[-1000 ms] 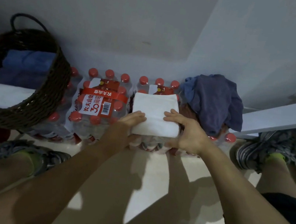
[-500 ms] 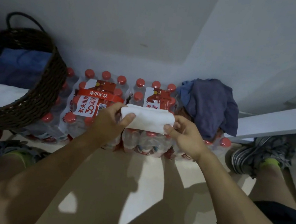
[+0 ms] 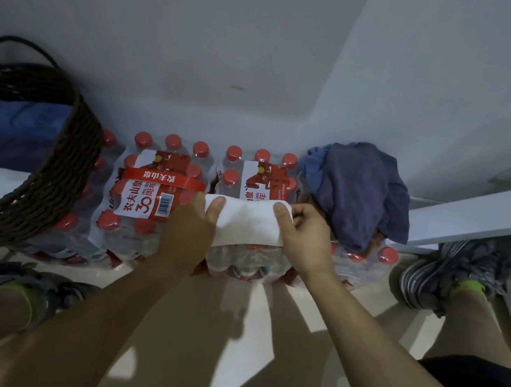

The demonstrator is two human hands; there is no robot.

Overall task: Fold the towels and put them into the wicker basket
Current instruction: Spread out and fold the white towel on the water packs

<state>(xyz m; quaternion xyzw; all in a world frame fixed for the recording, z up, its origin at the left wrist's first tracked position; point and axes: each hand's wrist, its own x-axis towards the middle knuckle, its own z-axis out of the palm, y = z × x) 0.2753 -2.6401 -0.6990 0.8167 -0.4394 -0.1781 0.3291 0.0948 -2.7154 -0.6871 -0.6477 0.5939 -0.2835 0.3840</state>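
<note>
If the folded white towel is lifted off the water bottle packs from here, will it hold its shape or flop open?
The white towel is soft cloth that already bends over the pack's edge, so it would likely sag if held by one end. The left hand and right hand grip opposite ends, which should keep the fold together. It probably weighs little and would not slip easily.

Plain pale grey wall (image 3: 173, 29) is filling the whole top half, meeting a second wall (image 3: 467, 76) at a corner on the right. Glossy beige tiled floor (image 3: 186, 366) is catching hard-edged bright patches of light between dark shadows, so the room is looking pretty dim overall. Shrink-wrapped packs of clear water bottles with red caps (image 3: 153, 197) are sitting in a row against the wall, and a white flat board (image 3: 484, 216) is slanting in from the right edge.
</note>
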